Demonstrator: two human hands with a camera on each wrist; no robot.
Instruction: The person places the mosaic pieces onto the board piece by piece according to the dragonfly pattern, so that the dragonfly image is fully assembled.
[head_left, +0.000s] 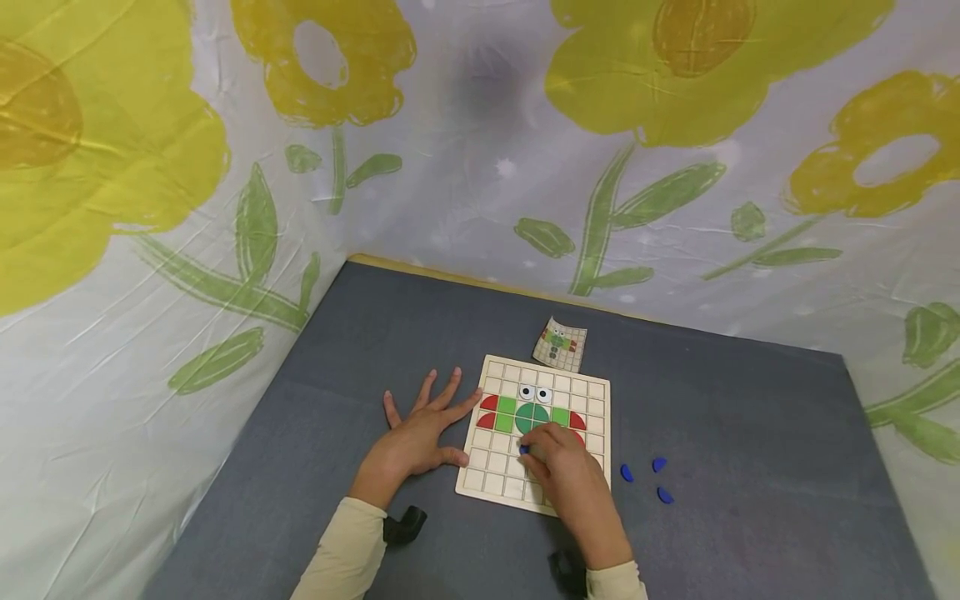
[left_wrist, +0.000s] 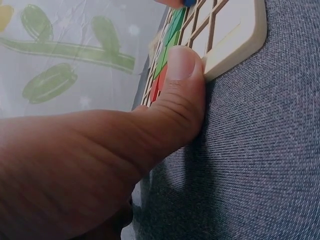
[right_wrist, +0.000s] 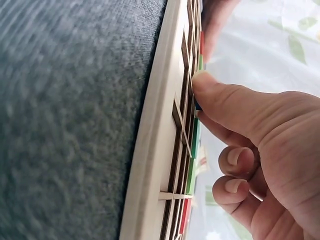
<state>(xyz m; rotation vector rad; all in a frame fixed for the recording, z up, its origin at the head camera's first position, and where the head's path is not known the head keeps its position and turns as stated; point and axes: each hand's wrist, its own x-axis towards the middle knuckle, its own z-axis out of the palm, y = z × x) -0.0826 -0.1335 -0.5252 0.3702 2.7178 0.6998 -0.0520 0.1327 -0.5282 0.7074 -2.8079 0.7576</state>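
Observation:
A wooden grid board [head_left: 497, 483] lies on the dark table, with red, light green and dark green pieces and two eye pieces set in its squares. My right hand [head_left: 566, 471] pinches a small blue piece [head_left: 523, 450] between thumb and fingers, just below the dark green circle [head_left: 532, 414]. In the right wrist view the thumb [right_wrist: 225, 97] is at the grid, and the piece is mostly hidden. My left hand [head_left: 412, 437] is spread at the board's left edge, its thumb [left_wrist: 182, 75] touching the rim. The right forearm and hand cover the board's lower right part.
Several blue half-round pieces, one of them here [head_left: 665, 495], lie on the table right of the board. Behind the board is a small pattern card [head_left: 559, 346] showing a similar figure. Flower-printed cloth [head_left: 450, 192] walls stand along the table's back and left sides.

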